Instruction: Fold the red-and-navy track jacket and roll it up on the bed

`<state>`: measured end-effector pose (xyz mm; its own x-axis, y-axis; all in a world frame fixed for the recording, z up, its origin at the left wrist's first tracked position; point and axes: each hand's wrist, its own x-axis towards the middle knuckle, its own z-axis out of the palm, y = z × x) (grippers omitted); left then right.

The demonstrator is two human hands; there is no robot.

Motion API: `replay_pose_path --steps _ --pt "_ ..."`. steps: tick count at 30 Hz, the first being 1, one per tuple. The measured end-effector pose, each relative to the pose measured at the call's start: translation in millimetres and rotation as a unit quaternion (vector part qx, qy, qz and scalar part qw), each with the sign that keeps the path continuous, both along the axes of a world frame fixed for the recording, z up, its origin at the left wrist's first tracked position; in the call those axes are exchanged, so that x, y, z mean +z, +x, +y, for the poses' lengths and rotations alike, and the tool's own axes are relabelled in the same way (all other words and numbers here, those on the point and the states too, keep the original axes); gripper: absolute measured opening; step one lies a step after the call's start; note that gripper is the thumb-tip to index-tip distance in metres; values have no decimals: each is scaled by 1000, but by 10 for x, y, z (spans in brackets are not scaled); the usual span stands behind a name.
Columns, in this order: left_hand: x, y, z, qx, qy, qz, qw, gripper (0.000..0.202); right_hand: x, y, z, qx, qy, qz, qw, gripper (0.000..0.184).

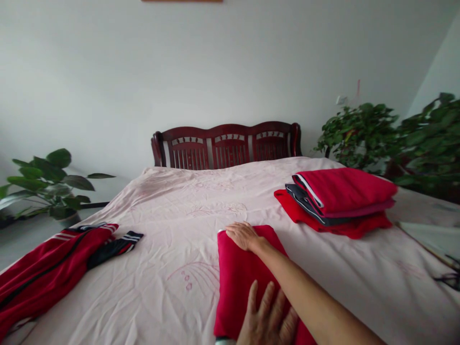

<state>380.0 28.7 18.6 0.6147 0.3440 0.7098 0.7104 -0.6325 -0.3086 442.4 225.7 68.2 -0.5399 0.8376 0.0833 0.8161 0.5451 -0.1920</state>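
Hands number two, both the person's own: the right hand (243, 236) lies at the far end of one folded red garment (233, 282), its fingers together and bent over the edge, though whether they pinch the cloth I cannot tell. The left hand (268, 318) presses on the near part of that same garment, fingers spread and open, gripping nothing. The right forearm crosses above it, hiding part of the left hand. The garment lies flat on a pale pink bedsheet (154, 273), near the middle of the bed. Just beyond it to the right sits one stack of three folded pieces (341, 201), red on top, dark in the middle, brighter red beneath, apart from the hands. To the left lies one loose red track jacket (46, 273) with white stripes and a black-and-white striped cuff, well apart from both hands. Beyond the bed stand one dark red wooden headboard (226, 146) with three slatted panels and three leafy plants: one on the left (46, 184), two on the right (359, 134) (431, 139).
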Motion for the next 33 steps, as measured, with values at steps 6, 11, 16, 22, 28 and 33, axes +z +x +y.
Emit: replay_pose_path --steps 6,11,16,22,28,33 --pt "138 -376 -54 20 -32 -20 999 63 106 21 -130 -57 55 10 997 52" --pt "-190 -796 -172 106 -43 9 993 72 141 116 -532 -27 73 27 997 58" --pt "-464 -1059 -268 30 -128 -9 991 63 2 492 -909 -19 74 11 997 56" --pt "11 -1274 -42 -52 -521 -418 743 62 -383 1056 -983 -148 119 90 978 60" --pt "636 -988 461 22 -673 -625 395 73 -681 1227 -956 -219 45 290 930 76" --pt "720 -703 719 -52 -757 -593 269 47 -629 1229 -984 -215 -2 433 875 83"
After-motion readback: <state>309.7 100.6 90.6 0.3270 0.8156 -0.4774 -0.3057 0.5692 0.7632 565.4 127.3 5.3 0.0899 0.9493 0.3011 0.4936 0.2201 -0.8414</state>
